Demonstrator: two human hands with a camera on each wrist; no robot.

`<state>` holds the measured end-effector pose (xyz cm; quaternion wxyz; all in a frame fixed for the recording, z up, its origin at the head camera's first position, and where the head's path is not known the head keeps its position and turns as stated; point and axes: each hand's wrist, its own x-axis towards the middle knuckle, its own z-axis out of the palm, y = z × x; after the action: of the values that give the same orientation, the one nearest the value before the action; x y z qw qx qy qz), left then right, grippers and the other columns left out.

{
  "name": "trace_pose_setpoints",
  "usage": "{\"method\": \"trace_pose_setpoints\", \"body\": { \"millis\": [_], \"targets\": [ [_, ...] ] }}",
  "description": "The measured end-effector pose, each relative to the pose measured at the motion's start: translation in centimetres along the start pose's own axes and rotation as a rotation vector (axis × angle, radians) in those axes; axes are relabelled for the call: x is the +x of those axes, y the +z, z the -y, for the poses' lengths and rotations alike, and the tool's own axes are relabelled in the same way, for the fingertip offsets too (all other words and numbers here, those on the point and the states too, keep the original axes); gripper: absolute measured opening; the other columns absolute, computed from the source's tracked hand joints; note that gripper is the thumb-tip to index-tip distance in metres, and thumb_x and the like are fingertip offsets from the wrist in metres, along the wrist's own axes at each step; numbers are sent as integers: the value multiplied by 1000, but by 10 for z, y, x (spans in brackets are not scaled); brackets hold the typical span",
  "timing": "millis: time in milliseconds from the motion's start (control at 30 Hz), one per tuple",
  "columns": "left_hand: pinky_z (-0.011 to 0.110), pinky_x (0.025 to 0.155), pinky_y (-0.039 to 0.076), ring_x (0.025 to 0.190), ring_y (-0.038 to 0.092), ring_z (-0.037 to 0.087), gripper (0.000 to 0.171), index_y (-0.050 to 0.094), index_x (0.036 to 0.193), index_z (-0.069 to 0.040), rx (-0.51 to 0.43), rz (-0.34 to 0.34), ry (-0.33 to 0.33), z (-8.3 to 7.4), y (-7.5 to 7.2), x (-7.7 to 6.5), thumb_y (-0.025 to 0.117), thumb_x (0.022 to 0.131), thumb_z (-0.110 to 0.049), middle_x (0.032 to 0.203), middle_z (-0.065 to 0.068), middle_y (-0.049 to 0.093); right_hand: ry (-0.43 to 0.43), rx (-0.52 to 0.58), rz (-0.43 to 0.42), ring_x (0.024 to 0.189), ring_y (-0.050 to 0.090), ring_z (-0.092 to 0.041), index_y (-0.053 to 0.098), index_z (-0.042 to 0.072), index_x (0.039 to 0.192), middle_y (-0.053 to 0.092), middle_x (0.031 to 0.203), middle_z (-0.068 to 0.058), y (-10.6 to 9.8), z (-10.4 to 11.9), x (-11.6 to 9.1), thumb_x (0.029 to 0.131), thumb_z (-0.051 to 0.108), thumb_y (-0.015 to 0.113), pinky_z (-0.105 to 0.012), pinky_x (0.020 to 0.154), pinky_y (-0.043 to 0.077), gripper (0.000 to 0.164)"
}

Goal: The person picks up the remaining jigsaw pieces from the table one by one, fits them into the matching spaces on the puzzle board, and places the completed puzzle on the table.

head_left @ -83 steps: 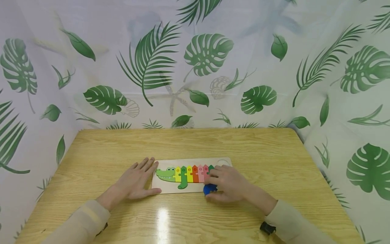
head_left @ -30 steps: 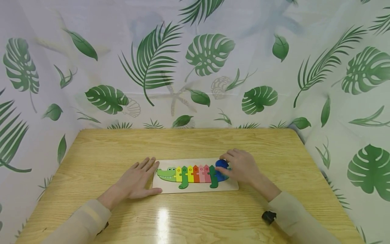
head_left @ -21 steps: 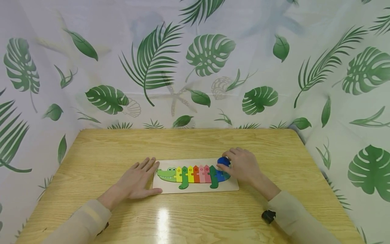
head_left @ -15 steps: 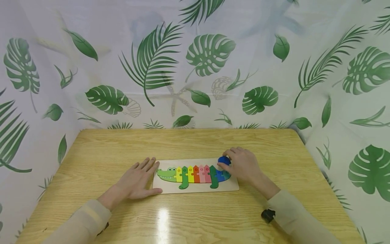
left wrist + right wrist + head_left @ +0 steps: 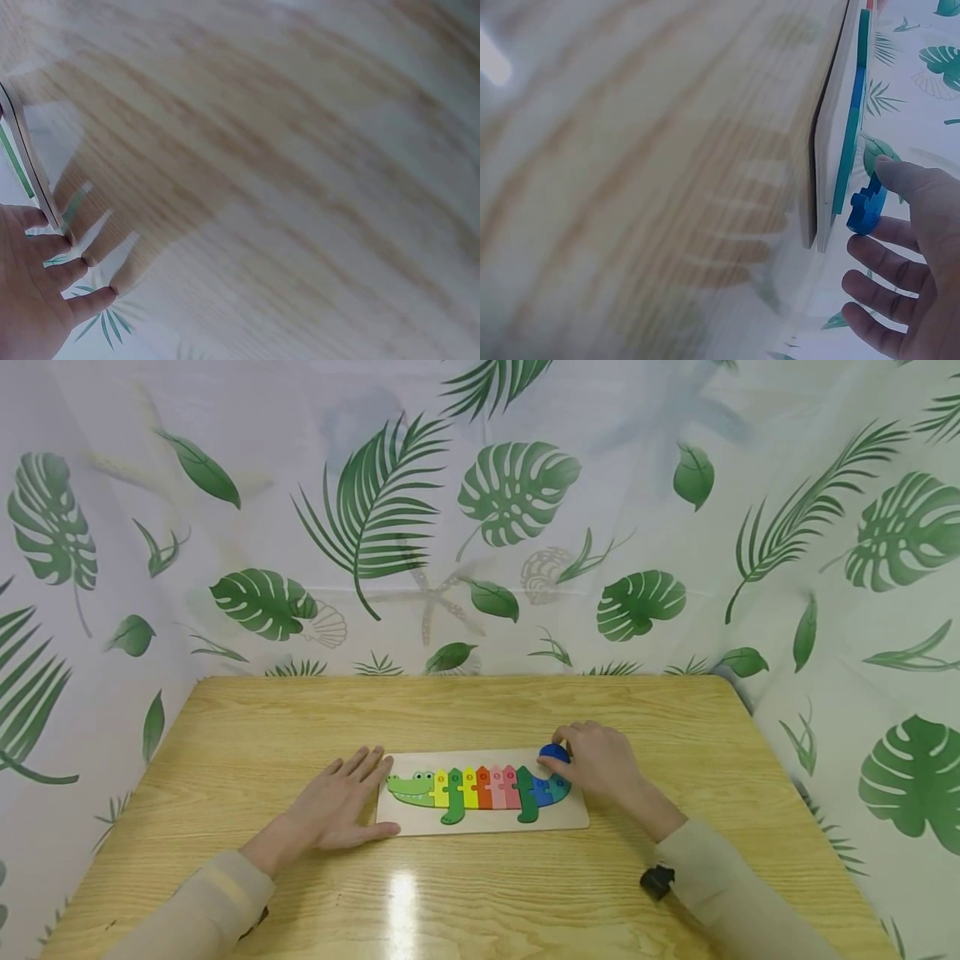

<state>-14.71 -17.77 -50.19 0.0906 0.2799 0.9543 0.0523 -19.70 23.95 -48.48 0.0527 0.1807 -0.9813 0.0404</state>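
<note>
A crocodile puzzle board (image 5: 480,824) lies on the table, its coloured numbered pieces (image 5: 483,787) set in a row behind the green head. My right hand (image 5: 600,760) pinches a blue puzzle piece (image 5: 553,752) between thumb and fingers at the board's upper right, by the tail end. In the right wrist view, that blue piece (image 5: 866,210) shows a notched edge and sits just off the board, the other fingers spread apart. My left hand (image 5: 337,806) rests with straight, spread fingers at the board's left end, its fingertips and thumb touching the edge.
The wooden table (image 5: 300,710) runs back to a white curtain (image 5: 555,552) with green leaf prints, which also hangs along both sides. A black strap (image 5: 657,882) shows at the right sleeve.
My right hand has brought the blue piece from the board's lower edge up to the tail end, then shifted it slightly right. The left hand stays in place.
</note>
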Motion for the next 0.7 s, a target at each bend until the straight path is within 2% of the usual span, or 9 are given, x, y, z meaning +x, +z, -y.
{"method": "trace_pose_setpoints", "body": {
  "millis": [267, 700],
  "targets": [
    [65, 126, 33, 162, 28, 43, 104, 29, 166, -3, 2, 0, -2, 0, 1, 0, 50, 97, -77, 174, 22, 27, 14, 38, 47, 60, 51, -12, 78, 14, 103, 64, 70, 4, 1, -3, 2, 91, 58, 77, -22, 49, 37, 45],
    [65, 126, 34, 161, 29, 43, 104, 29, 166, -3, 0, -8, 0, 0, 1, 1, 50, 97, -77, 174, 22, 27, 29, 65, 94, 64, 53, -12, 79, 14, 101, 65, 71, 5, 1, -3, 4, 91, 57, 76, -22, 52, 39, 45]
  ]
}}
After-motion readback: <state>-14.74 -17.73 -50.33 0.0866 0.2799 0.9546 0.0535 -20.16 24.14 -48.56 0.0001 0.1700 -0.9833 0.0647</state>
